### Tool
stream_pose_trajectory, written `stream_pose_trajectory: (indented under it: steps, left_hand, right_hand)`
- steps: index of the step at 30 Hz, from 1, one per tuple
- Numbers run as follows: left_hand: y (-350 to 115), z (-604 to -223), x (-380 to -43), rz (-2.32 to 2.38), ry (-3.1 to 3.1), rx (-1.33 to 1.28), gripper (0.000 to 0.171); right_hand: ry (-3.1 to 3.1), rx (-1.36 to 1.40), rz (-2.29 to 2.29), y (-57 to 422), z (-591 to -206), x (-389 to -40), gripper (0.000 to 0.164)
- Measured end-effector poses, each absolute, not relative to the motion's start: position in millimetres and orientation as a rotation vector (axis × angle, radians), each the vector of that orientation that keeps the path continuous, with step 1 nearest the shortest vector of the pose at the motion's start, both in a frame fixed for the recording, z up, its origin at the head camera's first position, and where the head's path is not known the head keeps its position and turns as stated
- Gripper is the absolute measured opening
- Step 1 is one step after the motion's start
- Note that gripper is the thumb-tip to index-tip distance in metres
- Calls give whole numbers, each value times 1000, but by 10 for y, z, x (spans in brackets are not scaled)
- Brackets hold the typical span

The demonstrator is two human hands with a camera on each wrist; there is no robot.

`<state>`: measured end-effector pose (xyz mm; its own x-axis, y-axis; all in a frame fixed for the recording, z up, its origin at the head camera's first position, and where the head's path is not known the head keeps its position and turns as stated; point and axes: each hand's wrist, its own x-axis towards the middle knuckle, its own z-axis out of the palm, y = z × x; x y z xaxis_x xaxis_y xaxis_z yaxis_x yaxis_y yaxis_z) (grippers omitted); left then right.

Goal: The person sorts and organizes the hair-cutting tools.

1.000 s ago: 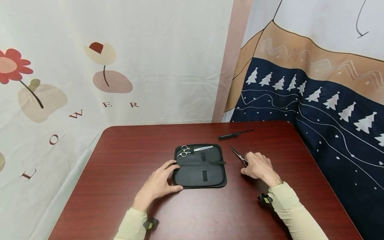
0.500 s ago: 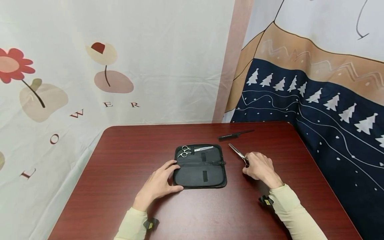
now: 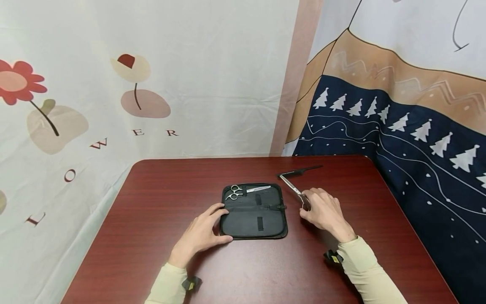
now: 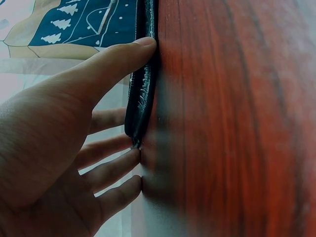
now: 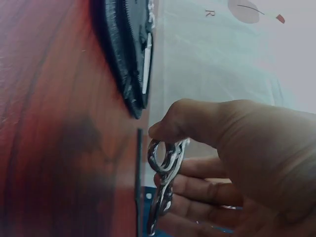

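A black zip case (image 3: 243, 223) lies opened out flat on the table. My left hand (image 3: 198, 233) rests at its near left corner, fingertips along the left edge and thumb on the near edge. In the case's upper half, a silver pair of scissors (image 3: 257, 189) sits under an elastic loop. My right hand (image 3: 323, 212), to the right of the case, pinches a second pair of scissors (image 3: 291, 185) by the finger rings. Its closed blades point away and to the left. In the right wrist view, the thumb presses on a ring of these scissors (image 5: 170, 168), with the fingers behind.
Beyond the case lies a black tail comb (image 3: 294, 172), which the tip of the held scissors overlaps in the head view. The dark red wooden table (image 3: 167, 185) backs onto a pale printed curtain (image 3: 220, 84) and a navy one (image 3: 341, 131) with white trees.
The scissors in my right hand first shift slightly, then move left and away, their tip now over the comb's near end. My left hand and the case stay in place.
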<state>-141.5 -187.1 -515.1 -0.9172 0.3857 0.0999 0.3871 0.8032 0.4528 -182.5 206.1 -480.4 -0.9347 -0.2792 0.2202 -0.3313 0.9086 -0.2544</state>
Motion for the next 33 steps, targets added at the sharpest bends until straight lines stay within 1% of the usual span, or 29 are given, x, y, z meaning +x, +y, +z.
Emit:
stream_pose_trajectory:
  steps: [9,16,33]
  left_hand:
    - [-1856,-5146,-1421,-736,-2977,-650,81]
    - [-1849,-5162,-1411,-715,-2973,-671,82]
    - [-1847,-5164,-1384,-738,-3005,-630,83]
  right_hand:
    - [-2771,581,454,1960,-4604,-1783,37]
    - [-2669,674,445,1841,-4438,-1722,36]
    - [-2475,858,487,1568,-4081,-1547,37]
